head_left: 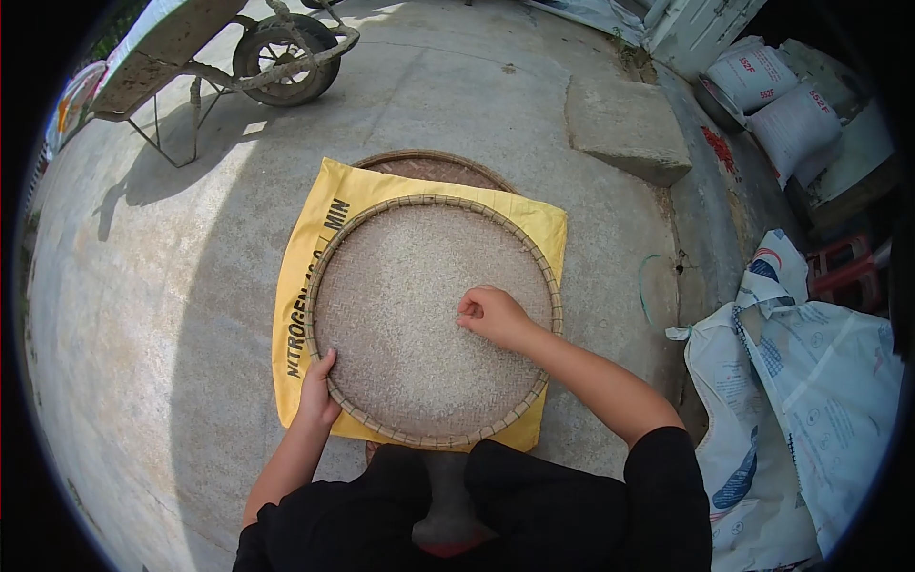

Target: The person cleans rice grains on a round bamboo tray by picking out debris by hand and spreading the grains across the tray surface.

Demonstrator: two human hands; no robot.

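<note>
A round woven tray (pixel 434 441) with a bound rim lies over a yellow sack (pixel 298 286) printed with black letters. Pale grains (pixel 419 315) are spread across its middle. At the tray's lower left, my left hand (pixel 319 391) grips the rim, thumb on top and fingers beneath. Over the right part of the grains is my right hand (pixel 491 315), its thumb and fingertips pinched together; whatever is between them is too small to make out. Another round woven tray (pixel 434 167) shows from under the sack's top edge.
A wheelbarrow (pixel 286 62) stands at the upper left. A concrete block (pixel 629 129) is at the upper right, near white filled sacks (pixel 791 124). Large white and blue sacks (pixel 801 400) lie to the right, beside a red plastic object (pixel 848 272).
</note>
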